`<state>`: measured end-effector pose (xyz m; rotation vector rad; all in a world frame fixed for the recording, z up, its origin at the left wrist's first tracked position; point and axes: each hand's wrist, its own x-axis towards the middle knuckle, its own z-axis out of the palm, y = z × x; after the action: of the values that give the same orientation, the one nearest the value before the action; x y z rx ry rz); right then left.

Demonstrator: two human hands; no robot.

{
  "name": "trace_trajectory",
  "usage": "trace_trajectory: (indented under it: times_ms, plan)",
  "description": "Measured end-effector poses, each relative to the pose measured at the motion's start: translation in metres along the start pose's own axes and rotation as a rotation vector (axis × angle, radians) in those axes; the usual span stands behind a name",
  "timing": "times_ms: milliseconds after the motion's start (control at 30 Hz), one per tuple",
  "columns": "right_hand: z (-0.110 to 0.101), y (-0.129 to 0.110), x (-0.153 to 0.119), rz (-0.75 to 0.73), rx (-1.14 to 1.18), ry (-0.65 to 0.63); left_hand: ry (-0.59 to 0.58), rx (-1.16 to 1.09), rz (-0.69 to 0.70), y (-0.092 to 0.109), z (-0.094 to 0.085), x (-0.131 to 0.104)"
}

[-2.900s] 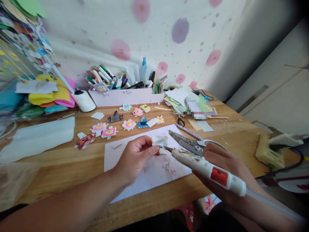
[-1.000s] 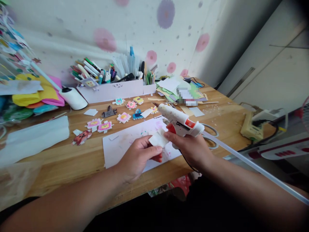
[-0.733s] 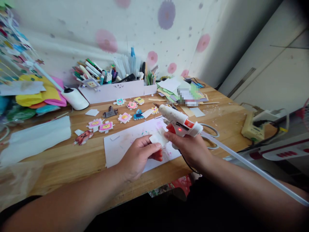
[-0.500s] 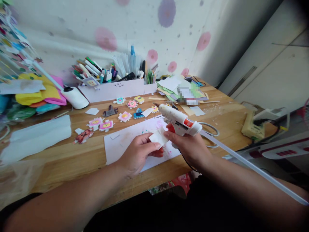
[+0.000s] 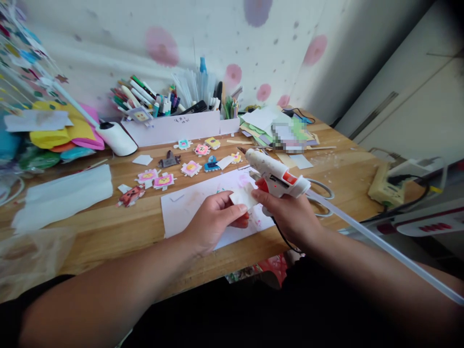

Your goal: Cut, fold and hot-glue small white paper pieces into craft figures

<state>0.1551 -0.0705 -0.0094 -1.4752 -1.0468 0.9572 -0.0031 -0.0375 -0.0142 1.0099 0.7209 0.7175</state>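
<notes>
My left hand [image 5: 217, 220] pinches a small piece of white paper [image 5: 243, 195] between thumb and fingers, above a white sheet [image 5: 192, 217]. Wrapped round the handle of a white hot glue gun [image 5: 271, 169] is my right hand [image 5: 290, 210], whose thumb and fingertips also meet the right edge of the paper piece. The gun's nozzle points to the upper left, and a long clear glue stick [image 5: 366, 232] juts from its back end. Beyond the sheet lie several coloured paper cut-outs, among them a pink one [image 5: 191, 167] and a blue one [image 5: 211, 164].
At the back stands a white box [image 5: 174, 128] filled with pens. A paper pile [image 5: 259, 121] lies right of it. A white lamp [image 5: 118, 138] and white cloth-like roll [image 5: 65, 195] are at the left. A power strip [image 5: 387, 186] sits at the right edge.
The whole view has shifted a little, so the desk items appear slightly right and higher. Both hands keep their hold on the paper piece and the glue gun.
</notes>
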Motion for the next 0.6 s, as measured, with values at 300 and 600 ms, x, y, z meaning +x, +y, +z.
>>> trace_trajectory:
  times_ms: [300, 600]
  plan:
    - [-0.0004, 0.0056, -0.0002, -0.042, 0.0, 0.014, 0.079, 0.036, 0.046, -0.0026, -0.001, 0.002]
    - [0.0035, 0.0027, -0.0014, -0.087, 0.047, 0.013, 0.057, -0.012, 0.082, -0.0038, -0.0056, 0.0054]
